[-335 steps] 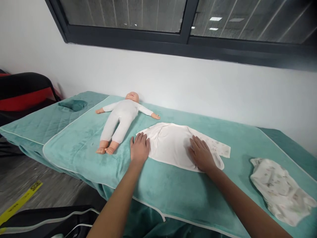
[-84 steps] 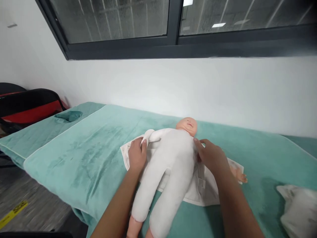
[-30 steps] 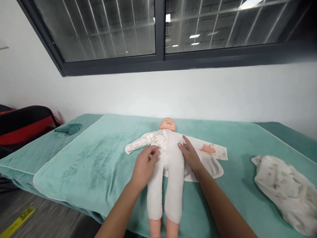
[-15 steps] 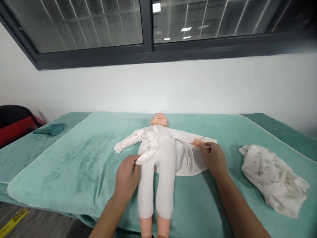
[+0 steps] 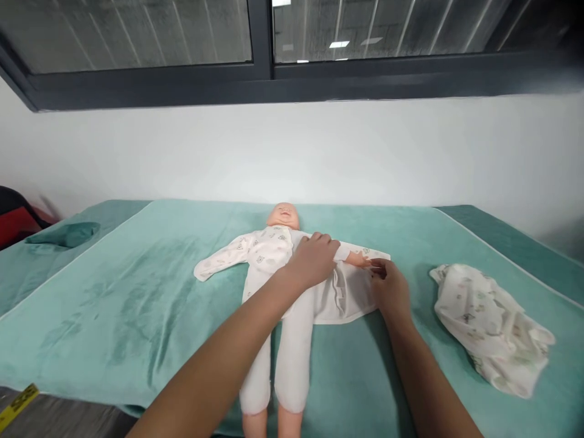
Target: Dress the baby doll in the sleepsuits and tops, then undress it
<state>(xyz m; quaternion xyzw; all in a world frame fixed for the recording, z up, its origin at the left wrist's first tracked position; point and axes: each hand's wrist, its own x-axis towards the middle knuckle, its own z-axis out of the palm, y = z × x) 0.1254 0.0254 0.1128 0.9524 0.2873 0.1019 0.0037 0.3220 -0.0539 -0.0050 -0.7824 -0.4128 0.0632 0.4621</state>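
A baby doll (image 5: 294, 365) with a white cloth body lies on its back, head toward the wall. One side of a printed white baby shirt (image 5: 264, 252) covers its chest and the arm on the left. The other half lies spread beneath the arm on the right, which is outside its sleeve. My left hand (image 5: 317, 258) reaches across the doll, its fingers curled over that arm near the shoulder. At the arm's end, my right hand (image 5: 390, 286) pinches the doll's small hand (image 5: 358, 260), close to the shirt's sleeve edge. My right fingertips are partly hidden.
A crumpled printed white cloth garment (image 5: 493, 325) lies on the right of the green-covered bed (image 5: 114, 292). A small green cushion (image 5: 64, 234) is at the far left, near a red and black object (image 5: 18, 222). Behind the bed rises a white wall (image 5: 182, 152).
My left hand has let go of the shirt's front edge and moved up and right onto the doll's arm. The shirt front now lies flatter over the chest. My right hand stays by the doll's hand.
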